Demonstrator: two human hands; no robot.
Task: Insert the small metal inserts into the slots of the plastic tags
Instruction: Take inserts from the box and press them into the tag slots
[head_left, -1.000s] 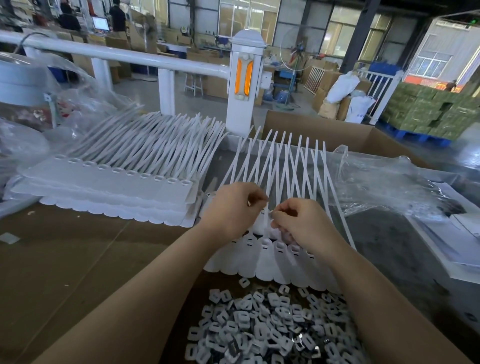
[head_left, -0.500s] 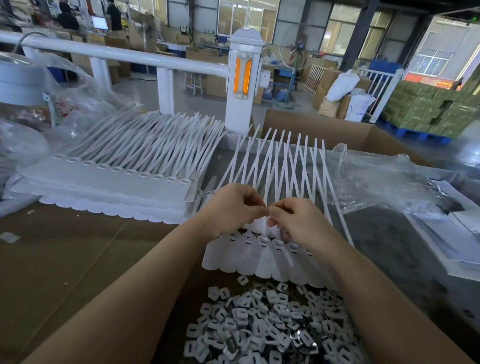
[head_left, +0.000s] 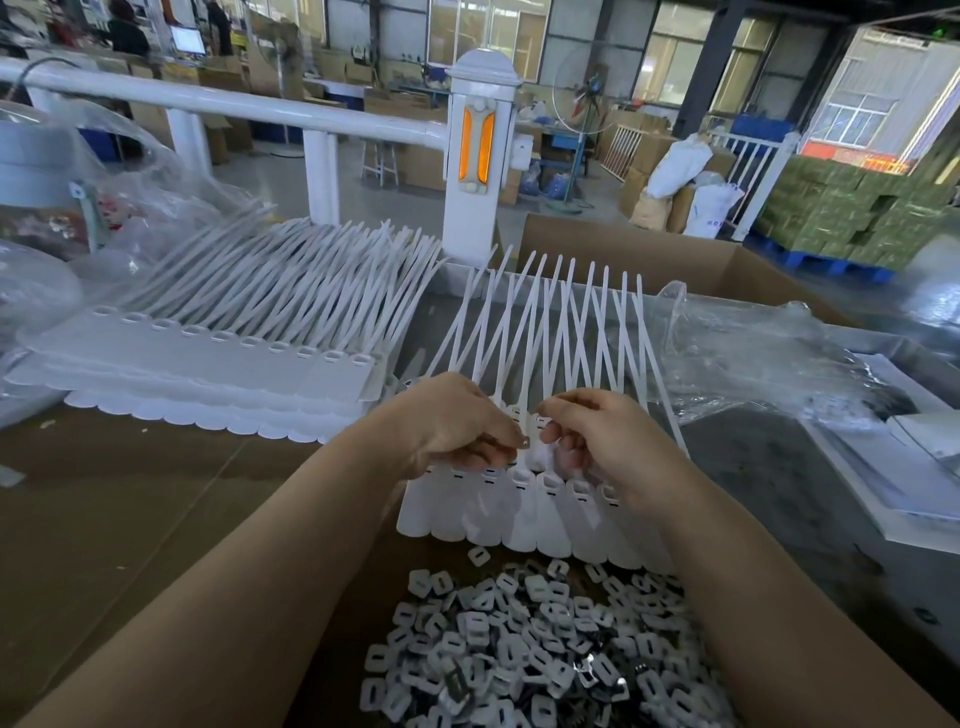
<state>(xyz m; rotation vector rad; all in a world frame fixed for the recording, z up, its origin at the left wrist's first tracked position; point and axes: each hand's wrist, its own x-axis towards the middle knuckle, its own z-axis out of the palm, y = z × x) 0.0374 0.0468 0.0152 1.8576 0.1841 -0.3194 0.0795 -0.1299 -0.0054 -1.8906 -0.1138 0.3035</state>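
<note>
A strip of white plastic tags (head_left: 519, 512) lies flat on the counter (head_left: 130, 509) in front of the worker, its heads toward the camera and its long tails fanned out and crossing behind, so every slot faces up within easy reach. Both hands meet over the middle of the row. The left hand (head_left: 452, 423) has its fingers curled, with a small metal insert (head_left: 525, 442) apparently pinched at the fingertips just above a tag head; the right hand (head_left: 605, 439) curls its fingers round the neighbouring tag's neck, seemingly to steady it while the piece goes in. Whether the insert has already entered its slot cannot be told.

Directly below, between the forearms, a loose heap of inserts (head_left: 535, 660) fills the near end of the cardboard-lined surface, placed so either hand can drop back for the next one. To the left sits a tidy stack of tag strips (head_left: 218, 374), tails swept the same way, probably awaiting or past this step. Crumpled clear plastic bags (head_left: 753, 364) lie to the right, an open cardboard box (head_left: 649, 254) stands behind, and a white railing (head_left: 234, 106) fences off the factory floor beyond.
</note>
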